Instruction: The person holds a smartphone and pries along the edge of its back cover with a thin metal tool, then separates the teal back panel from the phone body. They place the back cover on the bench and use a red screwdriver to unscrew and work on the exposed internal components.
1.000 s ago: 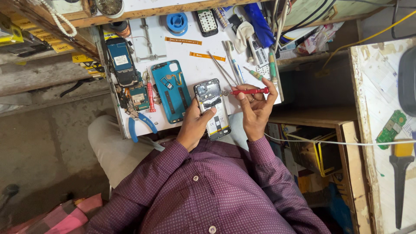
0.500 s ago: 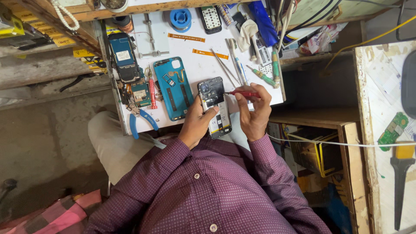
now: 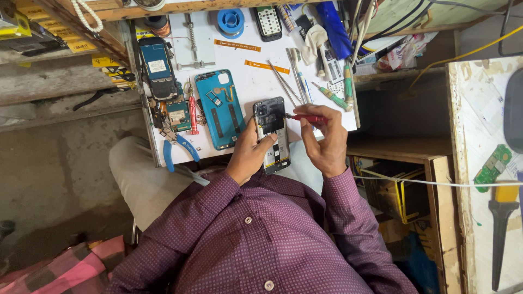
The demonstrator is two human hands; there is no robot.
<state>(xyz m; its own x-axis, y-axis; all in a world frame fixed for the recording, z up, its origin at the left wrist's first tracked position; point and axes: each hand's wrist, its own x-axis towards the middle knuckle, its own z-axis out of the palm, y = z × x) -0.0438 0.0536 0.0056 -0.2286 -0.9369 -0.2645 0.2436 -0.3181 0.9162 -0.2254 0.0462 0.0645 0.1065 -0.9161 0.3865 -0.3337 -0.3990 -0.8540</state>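
An opened black phone [image 3: 271,133] lies on the white work board [image 3: 245,87], its insides showing. My left hand [image 3: 248,155] grips its left edge, thumb across the lower half. My right hand [image 3: 326,142] holds a red-handled screwdriver [image 3: 308,117] level, with the tip touching the phone's upper right side. To the left lies a teal phone back cover [image 3: 223,109] with the inside facing up.
On the board: another red screwdriver [image 3: 192,111], blue pliers [image 3: 175,148], a circuit board [image 3: 177,114], a dark blue phone [image 3: 157,68], tweezers [image 3: 286,87], a green screwdriver [image 3: 332,97], orange flex strips, a blue solder reel [image 3: 231,22]. A wooden bench with a green board [image 3: 493,166] stands right.
The phone has come down from a raised tilt to lie flat on the board. My right hand has turned the screwdriver so its tip meets the phone's upper right side.
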